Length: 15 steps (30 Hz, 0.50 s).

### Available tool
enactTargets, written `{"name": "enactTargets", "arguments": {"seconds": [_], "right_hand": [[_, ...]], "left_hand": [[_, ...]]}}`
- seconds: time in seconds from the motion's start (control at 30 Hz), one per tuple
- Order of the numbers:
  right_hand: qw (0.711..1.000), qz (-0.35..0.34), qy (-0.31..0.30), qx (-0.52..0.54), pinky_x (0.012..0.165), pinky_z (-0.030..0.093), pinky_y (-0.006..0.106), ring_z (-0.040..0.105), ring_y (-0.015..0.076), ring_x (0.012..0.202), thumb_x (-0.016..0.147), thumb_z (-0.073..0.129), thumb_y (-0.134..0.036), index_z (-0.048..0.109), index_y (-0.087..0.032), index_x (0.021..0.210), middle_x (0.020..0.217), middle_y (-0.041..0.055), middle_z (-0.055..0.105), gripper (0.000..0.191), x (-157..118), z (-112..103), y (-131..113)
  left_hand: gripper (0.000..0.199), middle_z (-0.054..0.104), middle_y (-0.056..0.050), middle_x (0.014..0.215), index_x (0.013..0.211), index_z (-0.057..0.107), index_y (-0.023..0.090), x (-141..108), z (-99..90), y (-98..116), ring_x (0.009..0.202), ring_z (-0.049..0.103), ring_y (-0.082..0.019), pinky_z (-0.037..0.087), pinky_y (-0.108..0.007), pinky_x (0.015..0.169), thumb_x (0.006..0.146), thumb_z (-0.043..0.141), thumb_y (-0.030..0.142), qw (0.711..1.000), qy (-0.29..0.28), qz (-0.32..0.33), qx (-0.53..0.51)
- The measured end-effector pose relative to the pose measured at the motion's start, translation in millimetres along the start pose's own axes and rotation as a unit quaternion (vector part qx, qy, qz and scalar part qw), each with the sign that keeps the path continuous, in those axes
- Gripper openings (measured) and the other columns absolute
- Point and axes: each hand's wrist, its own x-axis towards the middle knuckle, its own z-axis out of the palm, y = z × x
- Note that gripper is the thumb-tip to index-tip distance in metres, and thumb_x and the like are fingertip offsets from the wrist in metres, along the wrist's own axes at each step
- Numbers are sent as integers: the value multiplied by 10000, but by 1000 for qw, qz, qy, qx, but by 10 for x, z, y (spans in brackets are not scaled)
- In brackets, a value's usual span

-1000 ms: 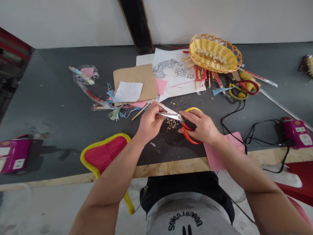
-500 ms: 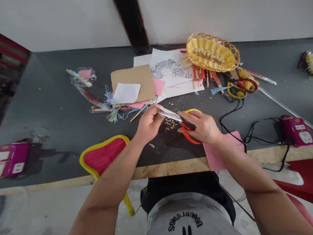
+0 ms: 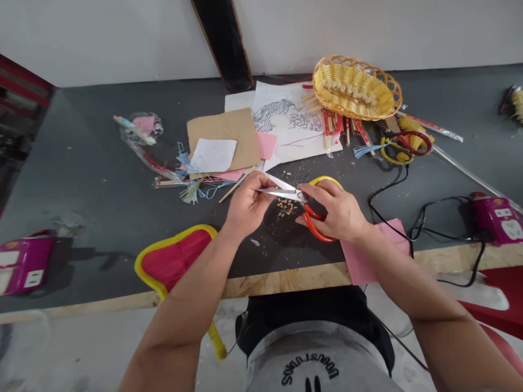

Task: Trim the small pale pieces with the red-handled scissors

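Observation:
My right hand [image 3: 337, 209] is closed round the red and yellow handles of a pair of scissors [image 3: 288, 191]. The scissor blades are spread and point left, at the fingers of my left hand [image 3: 250, 201]. That hand is pinched closed by the blades; whatever it grips is too small or hidden to make out. Under the scissors, small cut wooden bits [image 3: 286, 207] lie scattered on the dark table. Just left of my left hand is a thin wooden stick [image 3: 232, 190], its upper end by the knuckles.
A yellow wicker basket [image 3: 355, 92] stands at the back over wrapped chopsticks. Brown card [image 3: 220, 128], a dragon drawing [image 3: 286, 117] and blue tassels lie behind my hands. A red fan with yellow edging [image 3: 175, 256] is front left; pink paper [image 3: 373, 253] and black cables lie right.
The scissor blades have spread further apart, and one now points across the left fingertips. Both hands stay in nearly the same place.

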Motion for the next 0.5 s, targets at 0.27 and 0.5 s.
{"name": "enactTargets", "arguments": {"seconds": [0.27, 0.5], "right_hand": [[1000, 13, -9, 12, 853, 598, 396, 679, 261, 1020, 853, 723, -565, 620, -219, 1342, 1106, 110, 685, 607, -8, 46, 10], [999, 19, -19, 23, 889, 598, 402, 676, 256, 1036, 857, 722, -564, 612, -227, 1353, 1122, 106, 689, 610, -6, 47, -2]], "left_hand": [[319, 559, -2, 773, 815, 597, 219, -10, 41, 1, 652, 490, -129, 432, -279, 615, 908, 660, 517, 997, -7, -30, -69], [334, 543, -1, 766, 797, 599, 217, -15, 55, -25, 623, 476, -117, 416, -266, 570, 891, 679, 527, 995, -12, -38, -88]]}}
